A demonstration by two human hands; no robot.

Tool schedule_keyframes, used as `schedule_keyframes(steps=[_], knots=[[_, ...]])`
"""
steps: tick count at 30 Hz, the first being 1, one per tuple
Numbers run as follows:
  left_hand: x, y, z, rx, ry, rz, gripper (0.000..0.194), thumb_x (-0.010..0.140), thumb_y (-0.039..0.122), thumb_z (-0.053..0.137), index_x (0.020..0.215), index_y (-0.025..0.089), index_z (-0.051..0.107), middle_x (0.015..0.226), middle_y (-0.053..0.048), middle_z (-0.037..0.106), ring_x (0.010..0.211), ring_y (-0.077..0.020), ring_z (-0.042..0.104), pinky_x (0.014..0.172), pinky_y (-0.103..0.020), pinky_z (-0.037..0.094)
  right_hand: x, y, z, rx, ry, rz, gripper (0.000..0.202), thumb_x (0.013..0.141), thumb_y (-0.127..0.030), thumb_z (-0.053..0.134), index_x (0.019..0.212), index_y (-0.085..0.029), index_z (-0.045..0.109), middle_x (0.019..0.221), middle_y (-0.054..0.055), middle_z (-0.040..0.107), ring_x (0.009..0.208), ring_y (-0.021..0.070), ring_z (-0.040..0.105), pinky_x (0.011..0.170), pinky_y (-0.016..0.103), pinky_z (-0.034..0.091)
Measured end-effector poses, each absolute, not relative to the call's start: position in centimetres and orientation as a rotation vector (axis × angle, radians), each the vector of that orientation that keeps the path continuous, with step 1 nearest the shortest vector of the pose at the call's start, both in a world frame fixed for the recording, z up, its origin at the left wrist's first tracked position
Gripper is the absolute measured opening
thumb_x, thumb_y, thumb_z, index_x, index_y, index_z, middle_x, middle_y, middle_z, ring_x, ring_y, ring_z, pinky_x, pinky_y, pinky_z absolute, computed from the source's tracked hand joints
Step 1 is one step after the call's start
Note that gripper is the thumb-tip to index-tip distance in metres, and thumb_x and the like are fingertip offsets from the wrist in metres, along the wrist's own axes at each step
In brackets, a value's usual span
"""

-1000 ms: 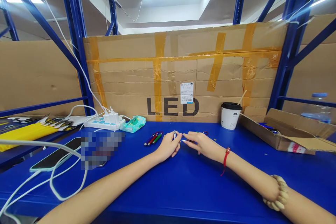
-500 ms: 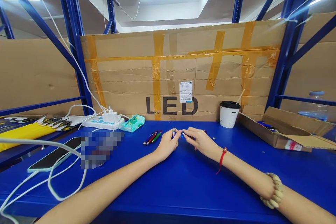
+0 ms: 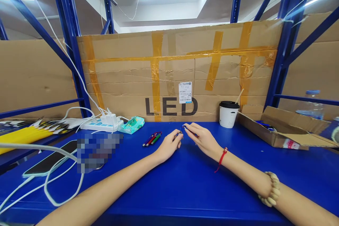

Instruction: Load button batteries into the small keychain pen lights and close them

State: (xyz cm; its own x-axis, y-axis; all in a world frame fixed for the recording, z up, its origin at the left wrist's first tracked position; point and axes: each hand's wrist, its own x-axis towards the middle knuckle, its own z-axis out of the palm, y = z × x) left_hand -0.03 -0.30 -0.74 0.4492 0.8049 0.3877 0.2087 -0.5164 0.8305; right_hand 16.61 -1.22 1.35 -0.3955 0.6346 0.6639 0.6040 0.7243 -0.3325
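My left hand (image 3: 168,147) is closed, its thumb and forefinger pinching a small shiny silver piece (image 3: 180,133); the rest of that piece is hidden by the fingers. Close by on the right, my right hand (image 3: 202,138) pinches a small dark blue piece (image 3: 183,127) at its fingertips. The two pieces are near each other, with a narrow gap between the hands. Left of my left hand, several pens (image 3: 152,139) in blue, red and green lie side by side on the blue table (image 3: 174,187).
A lidded paper cup (image 3: 228,116) and an open cardboard box (image 3: 275,137) with blue items stand at the right. To the left are a green packet (image 3: 133,124), a power strip (image 3: 97,124), a phone (image 3: 50,159) and loose white cables (image 3: 45,183). A cardboard wall (image 3: 127,81) closes the back.
My hands have moved slightly apart, and the silver piece in the left is now separate from the blue piece in the right. The whole view has shifted a little.
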Motion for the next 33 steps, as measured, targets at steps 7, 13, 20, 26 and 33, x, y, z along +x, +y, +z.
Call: schedule_keyframes(steps=[7, 13, 20, 26, 33], knots=[[-0.11, -0.17, -0.58, 2.078, 0.801, 1.07, 0.031, 0.086, 0.043, 0.032, 0.071, 0.017, 0.043, 0.059, 0.003, 0.044, 0.057, -0.0101, 0.04, 0.058, -0.022, 0.031, 16.6, -1.13, 1.15, -0.945, -2.152, -0.06, 0.037, 0.091, -0.038, 0.028, 0.108, -0.024, 0.057, 0.084, 0.006, 0.057, 0.076, 0.0164, 0.054, 0.072, 0.029, 0.044], [0.02, -0.07, -0.81, 2.038, 0.728, 1.025, 0.03, 0.086, 0.043, 0.032, 0.076, 0.017, 0.042, 0.057, 0.004, 0.042, 0.053, -0.0091, 0.036, 0.056, -0.022, 0.03, 16.49, -1.19, 1.15, -0.932, -2.161, -0.066, 0.036, 0.091, -0.037, 0.028, 0.104, -0.023, 0.058, 0.081, 0.005, 0.056, 0.073, 0.0163, 0.054, 0.069, 0.029, 0.043], [0.11, 0.11, -0.93, 1.908, 0.68, 1.055, 0.029, 0.086, 0.044, 0.032, 0.079, 0.017, 0.041, 0.054, 0.005, 0.04, 0.048, -0.0076, 0.032, 0.049, -0.02, 0.027, 16.46, -1.16, 1.1, -0.923, -2.168, -0.053, 0.034, 0.091, -0.034, 0.03, 0.106, -0.021, 0.058, 0.08, 0.005, 0.055, 0.074, 0.0172, 0.054, 0.07, 0.03, 0.043], [0.07, -0.03, -0.8, 1.883, 0.702, 1.094, 0.028, 0.086, 0.043, 0.033, 0.08, 0.017, 0.041, 0.054, 0.005, 0.039, 0.047, -0.0072, 0.031, 0.048, -0.02, 0.026, 16.4, -0.91, 0.8, -0.956, -2.18, -0.053, 0.031, 0.09, -0.032, 0.034, 0.11, -0.02, 0.055, 0.086, 0.006, 0.057, 0.081, 0.0175, 0.055, 0.073, 0.029, 0.044], [0.02, 0.1, -1.07, 1.922, 0.784, 1.113, 0.027, 0.086, 0.042, 0.034, 0.088, 0.017, 0.044, 0.055, 0.005, 0.042, 0.05, -0.0081, 0.035, 0.05, -0.02, 0.028, 16.49, -0.66, 0.7, -1.027, -2.191, -0.073, 0.03, 0.089, -0.027, 0.036, 0.112, -0.021, 0.053, 0.088, 0.005, 0.058, 0.085, 0.0171, 0.056, 0.071, 0.027, 0.044]])
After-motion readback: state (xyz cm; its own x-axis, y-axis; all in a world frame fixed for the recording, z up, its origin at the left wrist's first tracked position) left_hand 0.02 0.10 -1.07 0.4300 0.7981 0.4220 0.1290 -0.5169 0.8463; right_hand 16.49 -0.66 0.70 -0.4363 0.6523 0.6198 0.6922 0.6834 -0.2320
